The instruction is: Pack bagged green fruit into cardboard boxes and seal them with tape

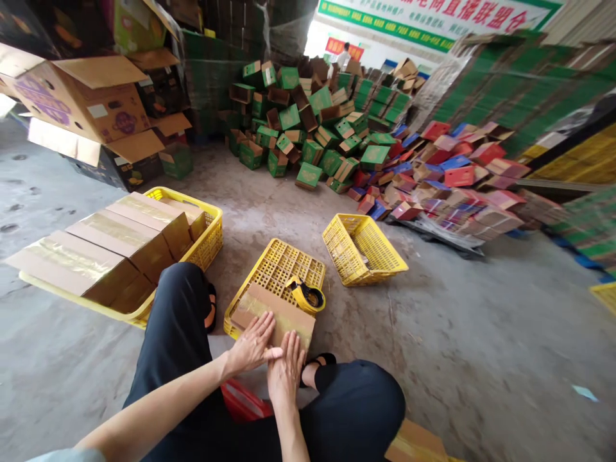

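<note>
A taped cardboard box [250, 303] rests on an upturned yellow plastic crate [274, 262] between my knees. Fingers outstretched, my left hand [253, 346] presses flat on the box's top, over a strip of shiny tape. Beside it my right hand [287, 369] also lies flat on the tape, its fingers straight, and the two hands touch near the left thumb. Just beyond the box, a yellow tape dispenser [307, 295] sits on the crate. Neither hand grips anything.
To my left stands a long yellow crate [212, 237] holding several taped boxes [103, 234]. A smaller yellow basket [359, 250] is ahead right. Heaps of green boxes [308, 174] and red-and-blue boxes [459, 176] lie further back. Larger open cartons [91, 102] are stacked at left.
</note>
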Demonstrator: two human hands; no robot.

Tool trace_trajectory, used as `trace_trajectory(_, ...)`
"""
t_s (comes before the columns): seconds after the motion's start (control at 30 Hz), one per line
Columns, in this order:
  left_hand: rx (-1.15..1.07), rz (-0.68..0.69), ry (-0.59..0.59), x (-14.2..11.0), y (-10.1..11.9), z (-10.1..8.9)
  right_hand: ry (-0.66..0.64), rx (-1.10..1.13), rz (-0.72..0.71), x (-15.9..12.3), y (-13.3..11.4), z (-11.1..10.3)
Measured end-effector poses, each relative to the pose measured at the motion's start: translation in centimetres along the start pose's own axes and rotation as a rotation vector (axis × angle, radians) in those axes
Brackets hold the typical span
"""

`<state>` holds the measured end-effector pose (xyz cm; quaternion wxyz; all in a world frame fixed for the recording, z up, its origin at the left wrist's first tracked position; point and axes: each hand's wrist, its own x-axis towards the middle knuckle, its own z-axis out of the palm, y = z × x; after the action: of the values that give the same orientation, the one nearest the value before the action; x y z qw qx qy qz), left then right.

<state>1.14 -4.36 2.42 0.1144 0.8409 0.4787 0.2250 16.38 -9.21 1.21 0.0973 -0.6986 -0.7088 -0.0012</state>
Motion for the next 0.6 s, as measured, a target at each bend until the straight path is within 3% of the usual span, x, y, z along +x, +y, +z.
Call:
trace_trajectory(0.2, -0.034, 0.02, -0.022, -0.4, 0.4, -1.2, 0.026, 0.017, -0.14, 0.8, -1.8, 0.5)
trace_trajectory(0.43, 0.075, -0.31, 0.137, -1.2, -3.7, -2.1, -0.03, 0.035, -0.117, 2.1, -2.3, 0.1)
trace_trajectory(0.6, -0.02, -0.448, 0.106, -1.0, -6.2, -1.6, -0.055, 0.064, -0.219, 3.8, -5.2, -0.1)
